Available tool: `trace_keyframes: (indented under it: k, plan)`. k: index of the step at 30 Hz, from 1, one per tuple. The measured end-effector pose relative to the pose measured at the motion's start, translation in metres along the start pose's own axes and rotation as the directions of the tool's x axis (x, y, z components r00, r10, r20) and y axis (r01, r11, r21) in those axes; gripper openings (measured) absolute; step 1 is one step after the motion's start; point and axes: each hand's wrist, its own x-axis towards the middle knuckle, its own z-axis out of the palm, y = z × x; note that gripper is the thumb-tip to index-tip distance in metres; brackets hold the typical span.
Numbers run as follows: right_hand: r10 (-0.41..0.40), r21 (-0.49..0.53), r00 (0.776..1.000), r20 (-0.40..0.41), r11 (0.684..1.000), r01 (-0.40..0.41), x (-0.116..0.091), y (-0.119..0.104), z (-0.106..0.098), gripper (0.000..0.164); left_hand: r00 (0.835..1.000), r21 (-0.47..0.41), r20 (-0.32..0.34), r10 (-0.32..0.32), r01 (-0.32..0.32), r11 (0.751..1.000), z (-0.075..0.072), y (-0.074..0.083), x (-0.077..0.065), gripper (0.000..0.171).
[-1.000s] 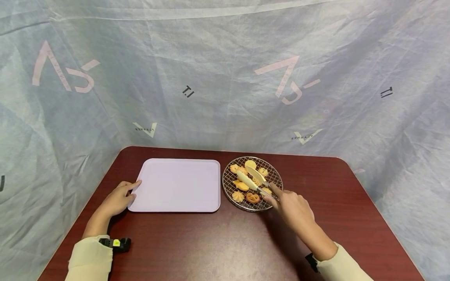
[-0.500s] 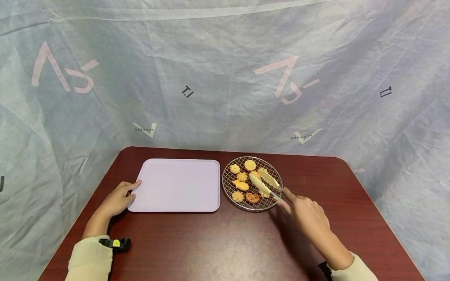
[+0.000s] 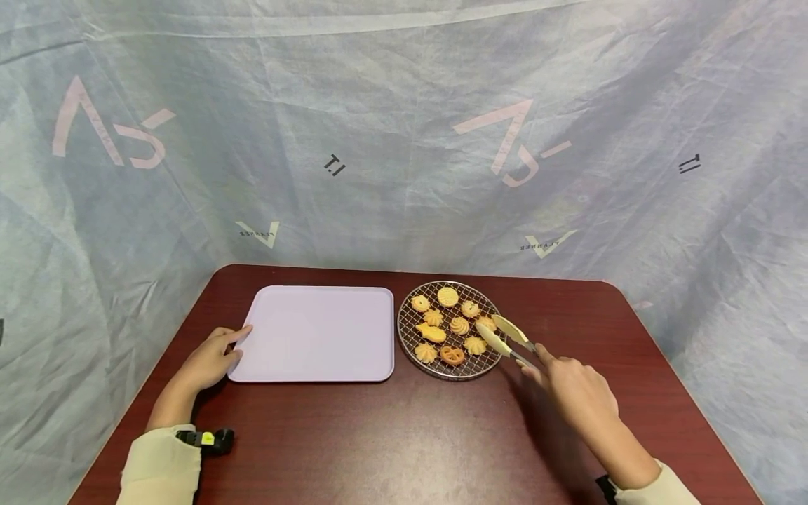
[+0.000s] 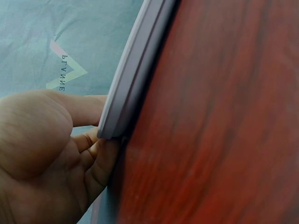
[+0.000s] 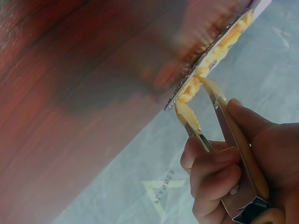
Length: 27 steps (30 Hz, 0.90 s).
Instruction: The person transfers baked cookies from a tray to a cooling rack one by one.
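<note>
A pale lilac tray [image 3: 312, 333] lies on the left of the table. My left hand [image 3: 211, 358] pinches its left edge; in the left wrist view the thumb and fingers close on the tray's rim [image 4: 128, 79]. My right hand [image 3: 581, 389] holds serving tongs [image 5: 233, 144] with pale yellow tips and metal arms. Their tips stand apart on either side of a cookie [image 3: 485, 322] at the right edge of a round wire rack [image 3: 410, 338]. Several more cookies are spread over the rack, among them a pretzel-shaped one [image 3: 452, 355] and a fish-like yellow one [image 3: 431, 332].
The dark red wooden table [image 3: 353, 442] is bounded at the back and sides by a hanging grey cloth [image 3: 379, 175] with printed letters. Tray and rack sit side by side with a narrow gap between them.
My right hand has drawn the tongs rightward over the rack, from its middle to the cookie at the right edge, uncovering the middle cookies. My left hand keeps its hold on the tray.
</note>
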Motion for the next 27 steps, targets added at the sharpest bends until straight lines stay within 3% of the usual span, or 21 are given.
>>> trace_keyframes:
  k: [17,27]
  plan:
    - [0.018,-0.024,1.0,0.002,1.0,-0.018,0.0009,0.0032,0.0023,0.06,1.0,0.006,-0.001,-0.007,0.007,1.0,0.001,-0.0005,-0.0002,0.053]
    - [0.048,0.026,0.999,-0.019,0.999,-0.047,-0.0021,0.004,0.0049,0.063,1.0,0.009,0.003,-0.008,0.008,1.0,0.001,-0.0011,-0.0009,0.053]
